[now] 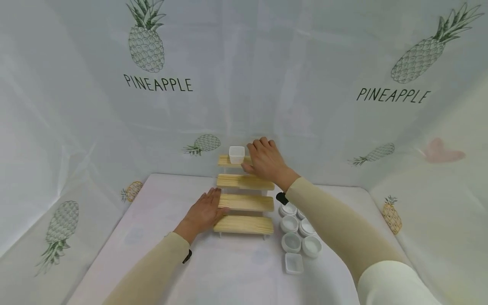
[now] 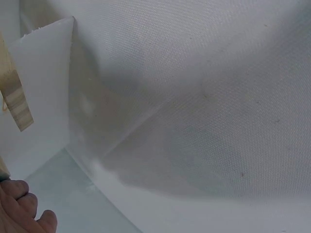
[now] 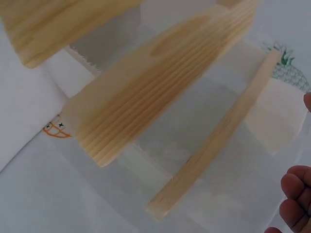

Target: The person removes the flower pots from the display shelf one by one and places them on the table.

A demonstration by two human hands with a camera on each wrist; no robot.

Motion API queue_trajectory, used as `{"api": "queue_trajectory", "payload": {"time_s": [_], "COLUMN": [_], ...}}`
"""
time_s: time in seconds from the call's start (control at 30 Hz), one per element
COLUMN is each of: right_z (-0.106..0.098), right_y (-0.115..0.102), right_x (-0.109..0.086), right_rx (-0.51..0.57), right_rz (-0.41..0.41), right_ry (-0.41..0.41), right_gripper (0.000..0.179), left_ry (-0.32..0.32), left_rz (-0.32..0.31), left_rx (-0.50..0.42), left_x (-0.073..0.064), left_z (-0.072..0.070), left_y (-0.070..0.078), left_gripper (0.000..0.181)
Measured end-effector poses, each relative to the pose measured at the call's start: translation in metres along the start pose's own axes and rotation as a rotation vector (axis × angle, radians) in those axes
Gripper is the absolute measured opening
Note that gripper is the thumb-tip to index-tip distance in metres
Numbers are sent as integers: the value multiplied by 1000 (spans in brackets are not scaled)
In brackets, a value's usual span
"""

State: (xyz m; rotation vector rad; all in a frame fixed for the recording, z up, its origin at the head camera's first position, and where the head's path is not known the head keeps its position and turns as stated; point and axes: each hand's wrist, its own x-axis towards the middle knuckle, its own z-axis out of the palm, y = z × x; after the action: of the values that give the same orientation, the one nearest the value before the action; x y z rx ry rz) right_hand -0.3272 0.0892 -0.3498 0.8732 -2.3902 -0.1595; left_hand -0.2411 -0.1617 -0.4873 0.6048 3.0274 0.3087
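A wooden four-step stand [image 1: 245, 203] with pale slatted boards stands on the table. On the left part of its top board sits a small white square cup [image 1: 237, 154]; in the right wrist view this cup [image 3: 276, 119] shows beyond the narrow board. Just right of the cup is my right hand [image 1: 267, 160], fingers loosely bent, with nothing visible between thumb and fingers. The left hand [image 1: 203, 212] rests against the stand's left side, fingers extended, thumb by the lower boards. Only some left fingertips [image 2: 29, 201] show in the left wrist view, beside a board's edge.
Several white round containers [image 1: 289, 224] stand in two columns right of the stand, partly under the right forearm. A white square container [image 1: 294, 263] sits at their near end. Behind the white table [image 1: 236, 271] hangs a pale pineapple-print cloth [image 1: 274, 63].
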Motion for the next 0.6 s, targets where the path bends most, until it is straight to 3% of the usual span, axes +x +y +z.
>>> {"api": "queue_trajectory", "payload": {"time_s": [0.23,0.6], "right_z": [12,14], "right_y": [-2,-7], "right_x": [15,29], "right_rx": [-17,26], "right_rz": [25,24], "right_ry": [-178,-210], "right_gripper": [63,51], "left_ry": [9,6], "left_rz": [6,-10], "left_rx": [26,33], "left_x": [2,2], "left_z": [5,3], "left_y": [-1,-1], "left_gripper": [87,87]}}
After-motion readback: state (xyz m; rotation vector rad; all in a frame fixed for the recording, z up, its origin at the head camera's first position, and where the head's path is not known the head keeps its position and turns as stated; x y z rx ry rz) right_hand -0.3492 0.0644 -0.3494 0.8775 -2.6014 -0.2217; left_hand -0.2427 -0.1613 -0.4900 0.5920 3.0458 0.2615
